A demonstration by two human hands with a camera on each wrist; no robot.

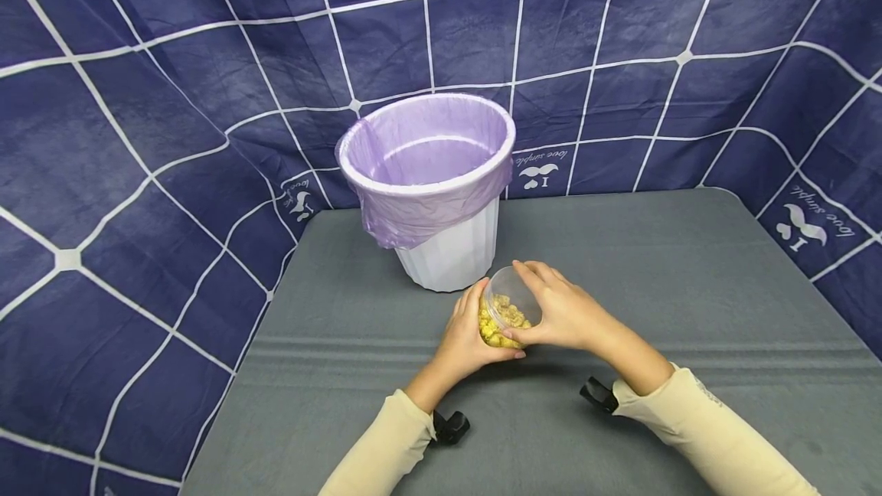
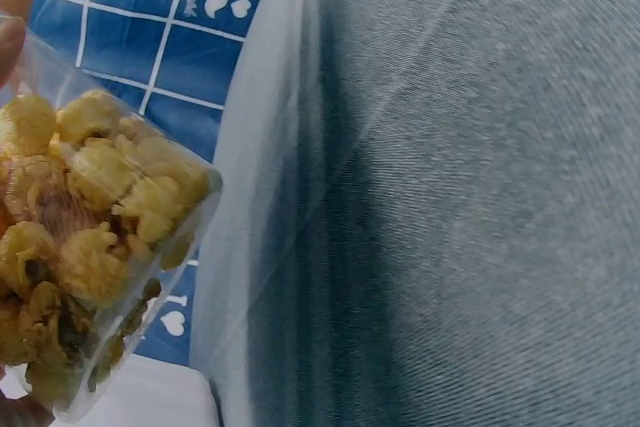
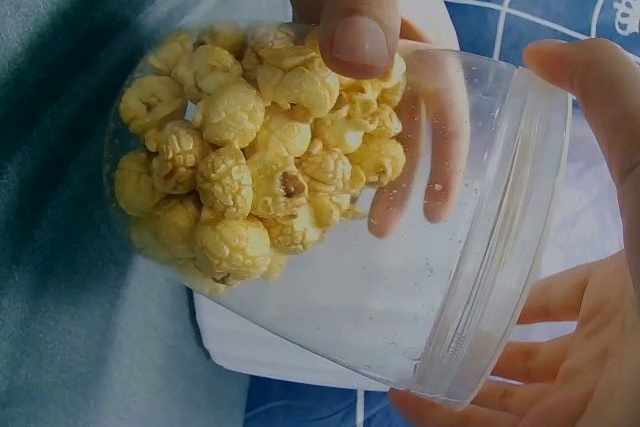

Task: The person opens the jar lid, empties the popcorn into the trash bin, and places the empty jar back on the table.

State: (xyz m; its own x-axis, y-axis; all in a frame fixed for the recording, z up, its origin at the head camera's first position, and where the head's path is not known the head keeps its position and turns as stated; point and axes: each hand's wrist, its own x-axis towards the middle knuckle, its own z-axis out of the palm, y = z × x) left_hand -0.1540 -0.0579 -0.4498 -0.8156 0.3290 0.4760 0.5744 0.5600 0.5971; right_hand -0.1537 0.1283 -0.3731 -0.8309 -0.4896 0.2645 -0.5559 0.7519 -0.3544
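A clear plastic jar (image 1: pixel 506 315) of yellow popcorn (image 3: pixel 250 157) is held tilted between both hands, just above the grey surface or touching it; I cannot tell which. My left hand (image 1: pixel 463 337) grips the jar's body, its thumb (image 3: pixel 360 42) across the near side in the right wrist view. At the other end, the fingers and thumb of my right hand (image 1: pixel 565 311) curl around the clear rim or lid (image 3: pixel 495 237). The popcorn lies heaped towards the jar's base. Only bits of the left hand show at the edge of the left wrist view.
A white bin (image 1: pixel 451 251) with a purple bag (image 1: pixel 430 219) folded over its rim stands just behind the jar. Grey cloth (image 1: pixel 654 274) covers the work surface. Blue checked fabric (image 1: pixel 606 60) hangs at the back and both sides.
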